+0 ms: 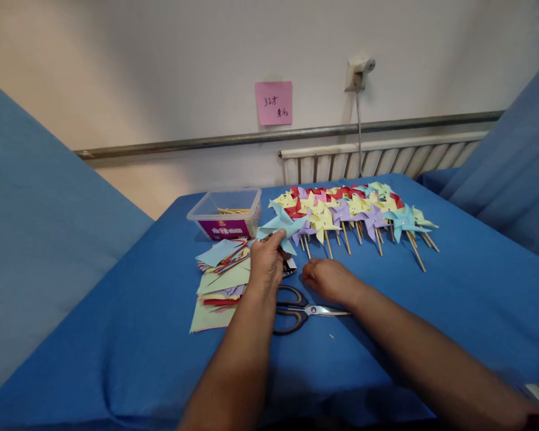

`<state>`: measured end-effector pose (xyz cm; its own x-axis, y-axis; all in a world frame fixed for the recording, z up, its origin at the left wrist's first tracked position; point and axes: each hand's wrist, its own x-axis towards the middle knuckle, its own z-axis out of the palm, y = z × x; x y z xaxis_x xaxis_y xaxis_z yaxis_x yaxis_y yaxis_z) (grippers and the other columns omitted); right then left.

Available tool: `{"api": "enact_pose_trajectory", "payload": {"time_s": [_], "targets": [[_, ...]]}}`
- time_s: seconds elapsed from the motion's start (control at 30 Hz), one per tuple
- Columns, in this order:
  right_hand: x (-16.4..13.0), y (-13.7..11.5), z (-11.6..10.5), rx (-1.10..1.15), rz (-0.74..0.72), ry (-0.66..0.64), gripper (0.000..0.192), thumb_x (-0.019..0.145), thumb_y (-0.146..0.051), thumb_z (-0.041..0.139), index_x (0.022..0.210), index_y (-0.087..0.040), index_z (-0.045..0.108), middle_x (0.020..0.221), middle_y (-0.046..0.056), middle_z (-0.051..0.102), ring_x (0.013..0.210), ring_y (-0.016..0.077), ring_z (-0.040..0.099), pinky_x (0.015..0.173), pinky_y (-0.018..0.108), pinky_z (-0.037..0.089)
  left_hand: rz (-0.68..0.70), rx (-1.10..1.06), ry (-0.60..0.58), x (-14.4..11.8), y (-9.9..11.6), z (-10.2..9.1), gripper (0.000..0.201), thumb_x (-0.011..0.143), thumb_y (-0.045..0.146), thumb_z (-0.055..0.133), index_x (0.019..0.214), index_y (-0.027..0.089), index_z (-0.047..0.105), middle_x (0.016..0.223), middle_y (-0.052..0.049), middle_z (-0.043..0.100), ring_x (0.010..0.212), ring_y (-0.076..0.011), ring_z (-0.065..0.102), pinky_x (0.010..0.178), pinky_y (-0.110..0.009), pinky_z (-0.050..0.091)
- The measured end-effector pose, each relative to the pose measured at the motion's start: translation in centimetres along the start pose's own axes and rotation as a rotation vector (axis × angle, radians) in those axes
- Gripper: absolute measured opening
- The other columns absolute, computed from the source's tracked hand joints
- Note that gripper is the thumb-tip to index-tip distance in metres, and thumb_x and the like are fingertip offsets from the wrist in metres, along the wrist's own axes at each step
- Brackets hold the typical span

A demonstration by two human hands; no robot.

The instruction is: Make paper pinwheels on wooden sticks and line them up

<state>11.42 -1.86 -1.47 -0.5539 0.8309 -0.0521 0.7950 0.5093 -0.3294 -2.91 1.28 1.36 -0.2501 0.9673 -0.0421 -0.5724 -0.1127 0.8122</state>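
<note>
Pinched between the thumb and fingers of my left hand (268, 258) is a light blue paper pinwheel (284, 222), its blades folded in. My right hand (327, 280) is closed just above the blue cloth, to the right of the left hand; whatever its fingers hold, if anything, is hidden. A pair of scissors (312, 310) with dark handles lies in front of both hands, blades toward the right. Left of my left hand lie stacks of coloured paper (224, 278), some cut. Behind that hand, a small dark container (290, 266) is mostly covered.
Finished pinwheels (341, 215) on wooden sticks lie in rows at the back right. A clear plastic box (224, 209) with sticks inside stands at the back left. The blue-covered table (130, 299) meets a wall with a pipe (215, 141) and radiator (386, 155).
</note>
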Motion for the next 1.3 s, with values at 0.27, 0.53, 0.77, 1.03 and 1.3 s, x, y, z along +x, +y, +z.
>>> {"api": "enact_pose_trajectory", "payload": {"time_s": [0.27,0.53,0.77,1.03,1.3], "targets": [[0.2,0.6,0.7,0.089,-0.053,0.019,0.022,0.09,-0.018,0.046,0.088,-0.018,0.068,0.093,0.006,0.068,0.079,0.0154,0.06,0.069,0.024,0.037,-0.007,-0.008,0.004,0.0,-0.1,0.0,0.028,0.054,0.016,0.082,0.078,0.011,0.07,0.071,-0.003,0.073,0.058,-0.014,0.066,0.06,-0.025,0.055],[0.9,1.1,0.9,0.182,-0.053,0.016,0.023,0.09,-0.02,0.048,0.093,-0.019,0.07,0.097,0.006,0.069,0.087,0.0165,0.061,0.077,0.024,0.04,-0.006,-0.028,-0.001,-0.1,-0.1,0.1,0.027,0.052,0.014,0.083,0.076,0.011,0.07,0.073,-0.004,0.073,0.062,-0.0154,0.067,0.069,-0.028,0.055],[1.1,1.3,0.9,0.065,0.005,0.039,0.022,0.091,-0.023,0.047,0.092,-0.019,0.068,0.095,0.007,0.066,0.083,0.0178,0.061,0.072,0.025,0.039,-0.013,-0.025,-0.007,-0.1,-0.2,0.1,0.032,0.051,0.015,0.084,0.079,0.01,0.071,0.072,-0.004,0.073,0.06,-0.0157,0.067,0.067,-0.029,0.056],[1.0,1.2,1.6,0.284,-0.139,0.036,0.017,0.088,-0.018,0.051,0.085,-0.018,0.068,0.092,0.003,0.065,0.086,0.0147,0.059,0.078,0.024,0.041,-0.019,-0.01,-0.003,-0.2,-0.1,0.1,0.03,0.051,0.016,0.083,0.076,0.011,0.07,0.071,-0.004,0.073,0.056,-0.0155,0.065,0.061,-0.028,0.055],[1.4,1.4,1.9,0.293,-0.095,0.07,0.013,0.083,-0.014,0.057,0.085,-0.019,0.069,0.09,0.002,0.066,0.087,0.0153,0.059,0.082,0.026,0.04,-0.009,-0.007,0.001,-0.3,-0.1,0.3,0.028,0.051,0.017,0.083,0.074,0.011,0.069,0.071,-0.004,0.072,0.058,-0.0158,0.066,0.059,-0.027,0.053]]}}
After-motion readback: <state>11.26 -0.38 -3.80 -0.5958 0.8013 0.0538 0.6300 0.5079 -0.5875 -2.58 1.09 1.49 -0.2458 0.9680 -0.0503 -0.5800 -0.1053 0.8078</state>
